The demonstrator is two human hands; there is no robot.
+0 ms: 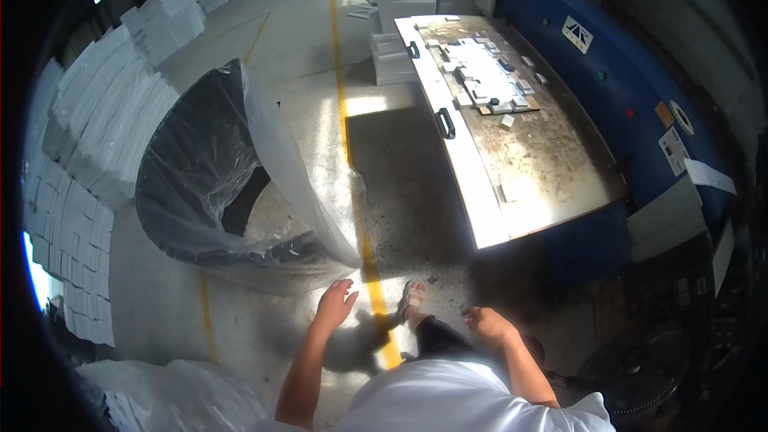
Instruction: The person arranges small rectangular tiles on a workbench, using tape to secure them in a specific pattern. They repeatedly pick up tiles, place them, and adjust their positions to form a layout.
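My left hand (336, 304) is held low over the floor, its fingers apart and nothing in it. Just beyond its fingertips is the lower corner of a large clear plastic bag (188, 168), which stands on the floor with its wide mouth open. My right hand (490, 326) hangs in front of my right side, away from the machine table, with its fingers curled. A small dark spot shows by its fingertips; whether it is held or lies on the floor behind, I cannot make out.
At right, a blue machine (584, 72) has a worn table (552, 152) with black handles (446, 123) and a cluster of small white blocks (484, 72). White sheet stacks (104, 96) line the left. A fan (632, 368) stands at lower right; a yellow line (340, 104) crosses the floor.
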